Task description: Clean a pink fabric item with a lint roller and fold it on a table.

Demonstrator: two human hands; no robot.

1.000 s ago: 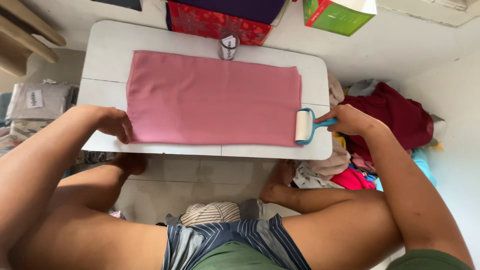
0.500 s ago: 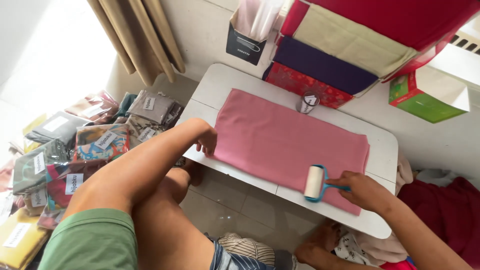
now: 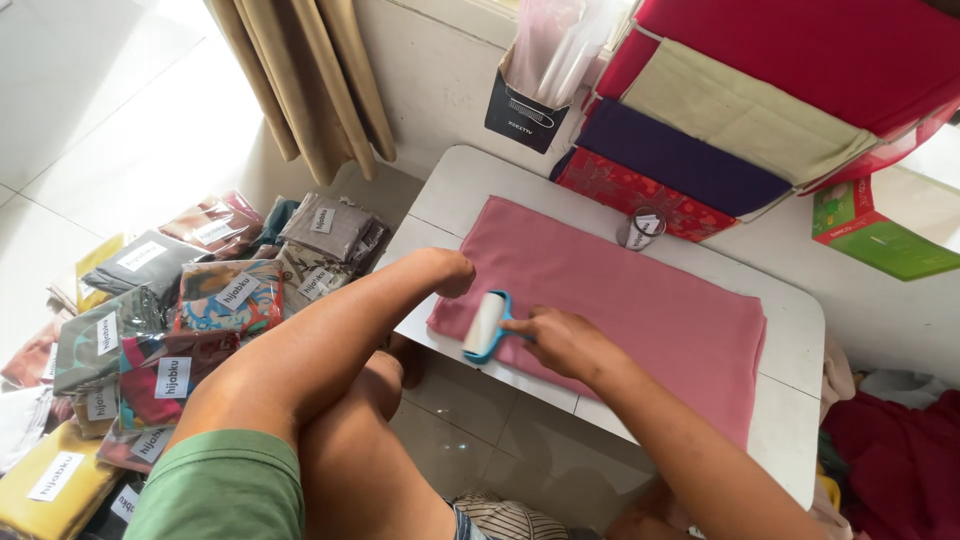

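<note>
On the small white rectangular worktop (image 3: pixel 790 330), seen from the head camera, a flat pink rectangular cloth (image 3: pixel 640 290) lies spread over most of the surface. The right hand (image 3: pixel 560 340) rests on the near left part of that cloth, its fingers (image 3: pixel 522 325) wrapped tight around the blue handle of a white lint roller (image 3: pixel 485 325), whose drum lies on the cloth close to its left end. The left hand (image 3: pixel 450 272) sits just beside the roller at the cloth's left edge, pressing down on the fabric; it looks loosely curled, though the forearm hides enough that I cannot tell how its fingers are set.

At the far edge of the worktop, touching the cloth's far side, stands a small roll of tape (image 3: pixel 640 230). Behind it, folded fabrics in red, beige and purple (image 3: pixel 720 130) are stacked against the wall. A green box (image 3: pixel 880 240) lies to the right. Left of the worktop, many folded cloths in clear labelled bags (image 3: pixel 170 310) are piled on the tiled floor (image 3: pixel 120 120), near beige curtains (image 3: pixel 310 80).
</note>
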